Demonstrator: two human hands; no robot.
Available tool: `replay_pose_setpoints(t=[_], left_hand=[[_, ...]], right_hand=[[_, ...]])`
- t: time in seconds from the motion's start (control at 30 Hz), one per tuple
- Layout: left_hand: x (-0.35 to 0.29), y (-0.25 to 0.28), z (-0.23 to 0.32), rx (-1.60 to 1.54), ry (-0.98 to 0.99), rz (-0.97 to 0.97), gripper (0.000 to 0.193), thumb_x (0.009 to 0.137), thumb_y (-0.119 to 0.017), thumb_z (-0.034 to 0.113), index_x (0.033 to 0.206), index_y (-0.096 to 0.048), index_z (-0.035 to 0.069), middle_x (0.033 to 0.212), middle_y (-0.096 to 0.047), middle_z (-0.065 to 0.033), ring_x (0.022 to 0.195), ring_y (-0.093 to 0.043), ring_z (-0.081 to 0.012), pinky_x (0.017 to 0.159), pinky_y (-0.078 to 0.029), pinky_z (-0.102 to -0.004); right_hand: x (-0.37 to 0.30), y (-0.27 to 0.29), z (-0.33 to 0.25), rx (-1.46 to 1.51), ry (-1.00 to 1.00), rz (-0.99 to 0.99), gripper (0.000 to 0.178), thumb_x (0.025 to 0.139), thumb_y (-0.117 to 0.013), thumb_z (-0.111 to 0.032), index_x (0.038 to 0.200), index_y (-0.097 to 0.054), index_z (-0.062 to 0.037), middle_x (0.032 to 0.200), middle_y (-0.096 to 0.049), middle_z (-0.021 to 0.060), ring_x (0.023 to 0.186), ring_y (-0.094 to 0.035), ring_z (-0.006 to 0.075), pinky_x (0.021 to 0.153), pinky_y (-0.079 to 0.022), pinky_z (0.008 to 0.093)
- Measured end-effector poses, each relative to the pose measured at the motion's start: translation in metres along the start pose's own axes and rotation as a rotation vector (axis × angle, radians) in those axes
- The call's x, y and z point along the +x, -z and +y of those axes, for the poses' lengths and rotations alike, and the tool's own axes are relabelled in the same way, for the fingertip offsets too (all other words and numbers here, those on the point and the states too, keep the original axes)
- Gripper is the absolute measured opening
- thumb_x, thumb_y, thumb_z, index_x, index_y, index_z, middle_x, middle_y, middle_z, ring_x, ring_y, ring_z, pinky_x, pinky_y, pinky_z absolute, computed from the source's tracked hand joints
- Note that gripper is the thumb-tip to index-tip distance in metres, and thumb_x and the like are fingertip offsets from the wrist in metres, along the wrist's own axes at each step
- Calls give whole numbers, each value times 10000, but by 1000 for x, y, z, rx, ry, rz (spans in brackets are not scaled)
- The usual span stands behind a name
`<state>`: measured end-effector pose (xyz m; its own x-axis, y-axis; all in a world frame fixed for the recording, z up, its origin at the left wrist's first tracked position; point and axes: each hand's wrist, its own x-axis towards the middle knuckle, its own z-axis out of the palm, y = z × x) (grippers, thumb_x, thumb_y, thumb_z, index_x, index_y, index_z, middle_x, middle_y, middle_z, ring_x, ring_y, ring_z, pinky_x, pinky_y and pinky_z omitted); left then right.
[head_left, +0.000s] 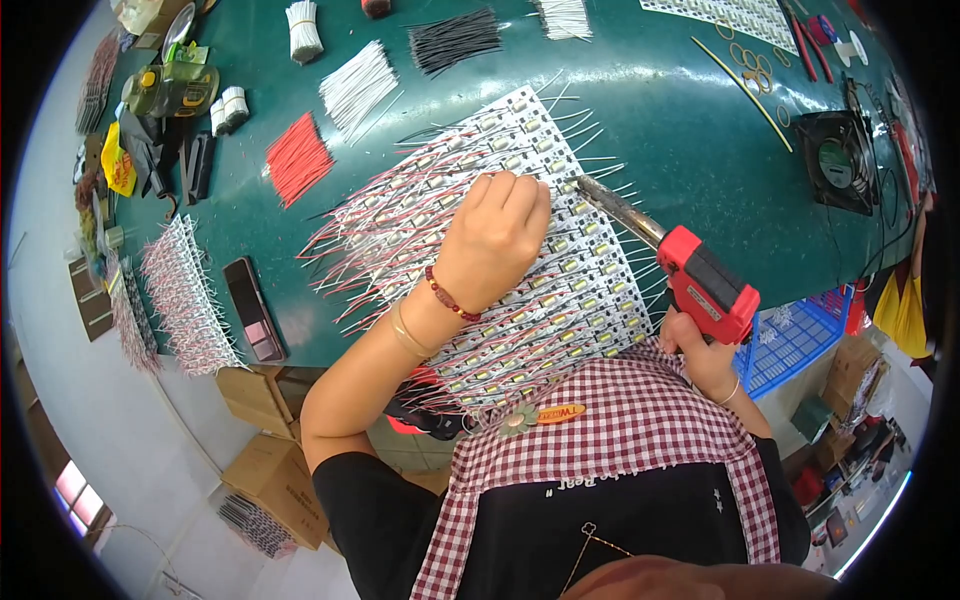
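Observation:
My left hand point(497, 238) is closed, knuckles up, over a white circuit board panel point(560, 160) lying at a slant on the bench. What its fingertips pinch, if anything, is hidden beneath the fingers. My right hand point(700, 352) grips a red and black soldering gun point(705, 285). The gun's metal tip point(590, 188) points left and reaches the panel's right part, close to my left fingers. Rows of small yellowish components cover the panel. Many red and white wires point(385, 225) stick out on its left, and short wire ends line its right edge.
Bundles of red wires point(299, 160), white wires point(358, 88) and black wires point(455, 42) lie beyond the panel. A phone point(255, 310) and a wired panel point(190, 295) lie at left. A black fan point(838, 160) stands at right, above a blue basket point(795, 345).

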<state>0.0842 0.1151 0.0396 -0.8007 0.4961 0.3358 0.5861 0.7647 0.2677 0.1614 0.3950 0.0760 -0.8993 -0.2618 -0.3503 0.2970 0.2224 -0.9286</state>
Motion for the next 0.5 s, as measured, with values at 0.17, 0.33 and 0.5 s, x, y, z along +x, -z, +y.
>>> replay_pose_setpoints(t=[0.17,0.33,0.5], left_hand=[[0,3,1,13,-11,9,294,717,-602,45,1003,-631,-17,775,-450,-80,723,-494,-224,631,-429,-336],[0,3,2,15,-21,5,292,711,-606,44,996,-630,-16,776,-451,-79,717,-490,-222,624,-428,-329],[2,0,2,87,-75,34,110,695,-582,67,781,-610,5,762,-458,-63,735,-478,-195,654,-404,-300]], right_hand=[[-3,3,8,-4,-8,-24,331,950,-527,-104,1230,-457,59,681,-537,58,563,-512,127,543,-443,270],[-5,1,11,-76,-16,4,240,948,-531,-105,1133,-500,45,676,-534,52,572,-520,124,550,-448,269],[-4,2,16,-85,-15,16,147,907,-605,-96,1009,-578,6,725,-570,33,607,-539,102,563,-450,257]])
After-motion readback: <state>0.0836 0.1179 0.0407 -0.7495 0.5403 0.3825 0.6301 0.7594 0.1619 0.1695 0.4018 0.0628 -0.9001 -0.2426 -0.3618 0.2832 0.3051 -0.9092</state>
